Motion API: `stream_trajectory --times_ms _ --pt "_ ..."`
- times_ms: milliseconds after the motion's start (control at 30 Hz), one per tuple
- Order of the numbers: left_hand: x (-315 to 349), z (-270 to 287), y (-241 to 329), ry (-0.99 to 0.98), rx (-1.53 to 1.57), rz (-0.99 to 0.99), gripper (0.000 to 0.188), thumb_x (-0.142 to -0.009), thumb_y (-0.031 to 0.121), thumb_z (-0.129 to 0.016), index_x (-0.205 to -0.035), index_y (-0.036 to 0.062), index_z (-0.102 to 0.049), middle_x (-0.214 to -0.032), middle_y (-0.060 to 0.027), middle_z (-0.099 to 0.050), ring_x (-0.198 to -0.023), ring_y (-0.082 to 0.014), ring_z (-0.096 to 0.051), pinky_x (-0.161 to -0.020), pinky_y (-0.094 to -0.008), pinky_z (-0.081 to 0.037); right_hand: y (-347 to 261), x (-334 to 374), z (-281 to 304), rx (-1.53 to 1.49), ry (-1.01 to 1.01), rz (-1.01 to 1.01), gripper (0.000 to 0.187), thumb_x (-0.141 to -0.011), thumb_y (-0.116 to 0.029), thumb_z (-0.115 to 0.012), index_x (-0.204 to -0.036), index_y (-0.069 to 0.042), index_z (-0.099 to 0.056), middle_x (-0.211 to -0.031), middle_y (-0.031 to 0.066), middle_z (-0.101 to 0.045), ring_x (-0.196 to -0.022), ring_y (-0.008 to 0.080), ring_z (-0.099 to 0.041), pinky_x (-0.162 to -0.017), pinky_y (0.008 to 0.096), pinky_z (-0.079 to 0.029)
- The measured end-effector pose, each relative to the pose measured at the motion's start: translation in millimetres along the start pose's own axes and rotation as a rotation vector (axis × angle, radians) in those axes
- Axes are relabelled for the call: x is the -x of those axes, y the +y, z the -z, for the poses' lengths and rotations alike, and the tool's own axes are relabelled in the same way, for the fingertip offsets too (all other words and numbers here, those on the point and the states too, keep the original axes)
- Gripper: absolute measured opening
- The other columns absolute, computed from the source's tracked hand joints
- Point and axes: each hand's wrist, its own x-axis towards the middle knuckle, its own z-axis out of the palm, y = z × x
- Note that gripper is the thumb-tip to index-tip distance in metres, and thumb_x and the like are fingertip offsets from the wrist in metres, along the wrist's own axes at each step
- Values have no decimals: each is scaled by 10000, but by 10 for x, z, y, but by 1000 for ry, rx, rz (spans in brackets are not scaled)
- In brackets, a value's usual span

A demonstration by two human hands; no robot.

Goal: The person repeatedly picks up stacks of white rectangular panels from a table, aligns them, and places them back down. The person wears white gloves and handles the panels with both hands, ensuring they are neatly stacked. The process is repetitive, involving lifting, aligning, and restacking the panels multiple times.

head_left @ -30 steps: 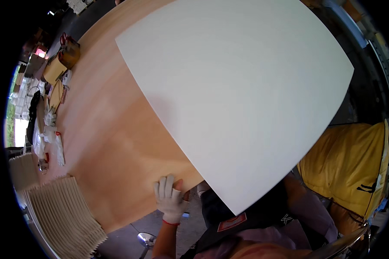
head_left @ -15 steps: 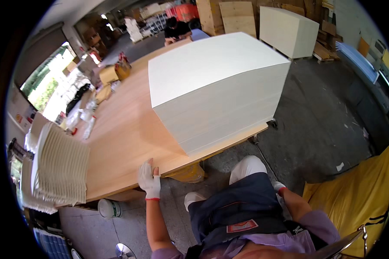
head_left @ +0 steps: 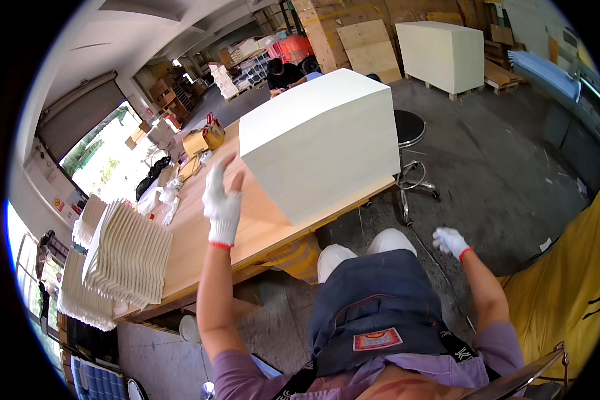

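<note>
My left hand (head_left: 223, 203), in a white knitted glove with a red cuff and bare thumb and fingertip, is raised over the wooden table (head_left: 210, 247). Its fingers are apart and it holds nothing. Just right of it stands a tall block of stacked white paper sheets (head_left: 327, 160), which the hand appears not to touch. My right hand (head_left: 451, 241), gloved the same way, hangs beside my right knee above the floor. Its fingers are loosely bent, with nothing visible in them.
Wavy stacks of white sheets (head_left: 130, 250) sit at the table's left end. A round black stool (head_left: 410, 127) stands behind the block. Another pale stack (head_left: 440, 57) rests on a pallet. Yellow cloth (head_left: 567, 260) hangs at right. A person (head_left: 285, 77) is beyond the table.
My left hand has lifted from the table's front edge, up and away from me. My right hand has come out from beside my leg. The view has tilted up, and the stool now shows.
</note>
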Motion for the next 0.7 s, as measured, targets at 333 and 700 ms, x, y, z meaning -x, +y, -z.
stream_trajectory --times_ms 333,700 --pt "-1647 -892 989 -723 -533 -182 594 -808 542 -685 -1286 199 -602 -1367 -110 -591 -1241 -289 -569 -989 -409 -466 -1182 943 -297 310 -151 168 349 -967 -335 -499 -1001 -30 -666 -834 73 -690 -650 133 -578 -614 287 -483" --pt "-1918 -1476 917 -971 -542 -128 589 -741 478 -797 -1187 149 -595 -1032 -55 -655 -1092 -224 -597 -767 -379 -528 -1045 1079 -236 611 -207 61 388 -955 -405 -506 -1025 -68 -684 -908 67 -731 -717 171 -658 -723 324 -524"
